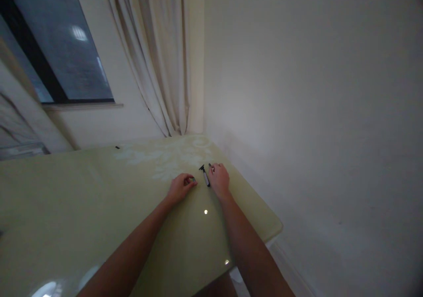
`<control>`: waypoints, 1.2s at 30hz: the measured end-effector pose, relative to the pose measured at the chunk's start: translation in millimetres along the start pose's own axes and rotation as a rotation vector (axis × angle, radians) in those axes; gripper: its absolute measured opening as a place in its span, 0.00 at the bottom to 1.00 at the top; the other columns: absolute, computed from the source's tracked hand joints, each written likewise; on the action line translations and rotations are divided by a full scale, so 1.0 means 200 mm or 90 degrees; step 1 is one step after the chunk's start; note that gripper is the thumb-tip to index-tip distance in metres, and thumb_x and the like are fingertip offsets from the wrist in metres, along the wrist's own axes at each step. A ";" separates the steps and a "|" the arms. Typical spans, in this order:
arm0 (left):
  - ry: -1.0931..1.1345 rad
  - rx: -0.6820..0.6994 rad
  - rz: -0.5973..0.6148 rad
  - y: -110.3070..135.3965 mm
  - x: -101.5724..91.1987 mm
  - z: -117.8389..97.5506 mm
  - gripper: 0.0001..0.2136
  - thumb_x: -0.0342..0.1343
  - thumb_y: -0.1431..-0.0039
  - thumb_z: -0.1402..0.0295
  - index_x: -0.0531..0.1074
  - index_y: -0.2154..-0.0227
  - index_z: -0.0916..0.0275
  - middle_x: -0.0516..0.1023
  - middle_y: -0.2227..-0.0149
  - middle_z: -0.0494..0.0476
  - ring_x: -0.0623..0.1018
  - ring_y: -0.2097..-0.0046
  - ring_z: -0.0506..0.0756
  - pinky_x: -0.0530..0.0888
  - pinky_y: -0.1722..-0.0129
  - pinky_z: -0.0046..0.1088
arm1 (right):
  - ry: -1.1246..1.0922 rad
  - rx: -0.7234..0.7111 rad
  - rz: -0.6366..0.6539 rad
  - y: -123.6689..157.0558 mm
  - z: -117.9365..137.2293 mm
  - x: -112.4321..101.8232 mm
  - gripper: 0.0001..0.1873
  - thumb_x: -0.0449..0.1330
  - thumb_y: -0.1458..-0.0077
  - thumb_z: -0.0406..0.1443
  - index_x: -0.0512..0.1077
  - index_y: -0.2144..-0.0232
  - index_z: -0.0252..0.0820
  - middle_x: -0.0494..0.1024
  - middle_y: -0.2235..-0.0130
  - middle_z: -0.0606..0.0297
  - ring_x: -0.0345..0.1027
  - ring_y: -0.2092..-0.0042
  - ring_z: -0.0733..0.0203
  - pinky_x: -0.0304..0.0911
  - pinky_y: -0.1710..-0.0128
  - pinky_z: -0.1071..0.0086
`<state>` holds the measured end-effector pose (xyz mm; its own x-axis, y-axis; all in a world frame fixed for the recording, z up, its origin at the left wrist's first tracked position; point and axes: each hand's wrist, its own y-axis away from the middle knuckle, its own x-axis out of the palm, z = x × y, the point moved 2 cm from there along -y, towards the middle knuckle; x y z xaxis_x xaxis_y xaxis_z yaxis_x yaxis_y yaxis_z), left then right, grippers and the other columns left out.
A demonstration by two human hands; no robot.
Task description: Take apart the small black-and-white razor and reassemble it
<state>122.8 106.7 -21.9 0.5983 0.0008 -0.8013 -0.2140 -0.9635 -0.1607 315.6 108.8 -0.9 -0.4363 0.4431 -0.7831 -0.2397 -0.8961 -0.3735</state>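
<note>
A razor (205, 177) with a dark T-shaped head and a grey handle lies on the table between my two hands, its head pointing away from me. Left of it, my left hand (181, 186) is closed, pinching a small dark, greenish piece (194, 180) at the fingertips. My right hand (219, 180) rests just right of the razor, fingers curled around a small dark object (209, 165) whose tip shows past the fingers. Too little of either small thing shows to tell its kind.
The glossy yellow-green table (132, 191) meets the wall (297, 112) on the right. A small black item (117, 147) lies near its far edge. Behind stand a beige curtain (161, 59) and a dark window (62, 37). The table's near right corner lies beyond my right forearm.
</note>
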 end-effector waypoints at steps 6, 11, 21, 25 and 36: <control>0.018 0.068 -0.031 0.31 -0.31 0.40 0.15 0.59 0.42 0.55 0.81 0.58 0.57 0.80 0.61 0.58 0.77 0.59 0.58 0.73 0.56 0.33 | 0.058 -0.052 0.046 0.02 0.04 0.06 0.09 0.57 0.34 0.35 0.78 0.60 0.40 0.79 0.56 0.54 0.73 0.54 0.54 0.62 0.59 0.68; -0.081 -0.119 -0.160 0.54 -0.52 0.72 0.19 0.55 0.41 0.52 0.80 0.55 0.58 0.81 0.61 0.57 0.78 0.59 0.60 0.72 0.57 0.35 | 0.106 -0.055 0.076 0.04 0.08 0.07 0.09 0.58 0.35 0.36 0.75 0.55 0.41 0.77 0.52 0.52 0.72 0.52 0.52 0.63 0.56 0.66; -0.136 -0.160 -0.122 0.50 -0.53 0.73 0.18 0.52 0.35 0.57 0.77 0.49 0.58 0.81 0.57 0.58 0.79 0.55 0.59 0.70 0.55 0.34 | 0.137 -0.084 0.108 0.07 0.05 0.12 0.14 0.54 0.34 0.30 0.73 0.48 0.39 0.77 0.49 0.50 0.70 0.46 0.50 0.62 0.50 0.65; -0.114 -0.169 -0.104 0.49 -0.54 0.76 0.19 0.53 0.36 0.57 0.77 0.48 0.59 0.82 0.60 0.58 0.80 0.58 0.58 0.70 0.59 0.31 | 0.126 -0.129 0.091 0.08 0.05 0.12 0.16 0.54 0.35 0.28 0.72 0.48 0.40 0.76 0.47 0.52 0.68 0.44 0.50 0.61 0.46 0.65; -0.126 -0.164 -0.081 0.48 -0.55 0.71 0.20 0.51 0.34 0.56 0.77 0.46 0.55 0.83 0.56 0.57 0.80 0.54 0.59 0.70 0.58 0.32 | 0.050 -0.231 0.079 0.11 0.11 0.10 0.17 0.54 0.35 0.30 0.73 0.46 0.40 0.76 0.48 0.53 0.68 0.45 0.52 0.62 0.43 0.64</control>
<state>-74.0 51.7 -31.2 0.4411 0.1521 -0.8845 0.0695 -0.9884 -0.1352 283.0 99.0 -12.8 -0.3720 0.3408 -0.8634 0.1386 -0.8994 -0.4147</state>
